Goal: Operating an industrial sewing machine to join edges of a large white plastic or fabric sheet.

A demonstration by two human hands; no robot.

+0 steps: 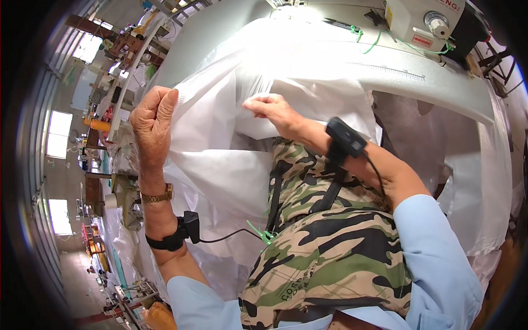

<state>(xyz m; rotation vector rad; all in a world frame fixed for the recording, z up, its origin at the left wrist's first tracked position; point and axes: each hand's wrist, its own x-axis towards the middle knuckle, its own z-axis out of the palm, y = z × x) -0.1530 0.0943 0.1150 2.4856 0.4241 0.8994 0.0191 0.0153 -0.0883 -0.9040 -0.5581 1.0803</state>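
Note:
A wide sheet of thin white fabric (209,129) spreads from the sewing table down over my lap. My left hand (154,118) is closed on its left edge, thumb uppermost, beside what looks like a stitched border. To the right, my right hand (278,113) pinches another part of the same sheet, where gathered, sheer folds run up toward the machine. Strong glare from the lamp washes out the fabric at the top, so its far edge and the needle area cannot be made out.
At the upper right stands a white sewing machine (421,19) with a round dial. Green thread (374,44) lies on the pale table (456,91), which carries a printed scale. More translucent white material (484,203) hangs at the right. Racks and machines line the left.

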